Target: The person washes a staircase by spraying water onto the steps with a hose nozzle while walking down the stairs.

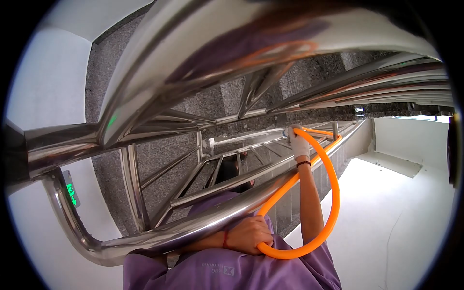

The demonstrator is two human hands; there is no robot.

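Observation:
A thick orange hose [333, 203] curves in a wide loop beside the stair railing. Close to my purple shirt, my left hand [249, 235] is closed around the hose, with a red cord on its wrist. Further out, my right hand [298, 143] wears a white glove and a dark bracelet. Its fingers are wrapped round the hose near the upper rail. Part of the hose runs across the polished metal handrail [208, 220] and bends back towards my right hand. A small pale blue bit shows at the glove's left edge; its kind is too small to tell.
Large steel handrail tubes [203, 63] cross the top of the view, close to the camera. Thin balusters [135, 188] stand along the stairs. Grey speckled steps [193, 104] lie beyond the rails. A green exit sign [71, 189] hangs on the white wall [43, 82] at left.

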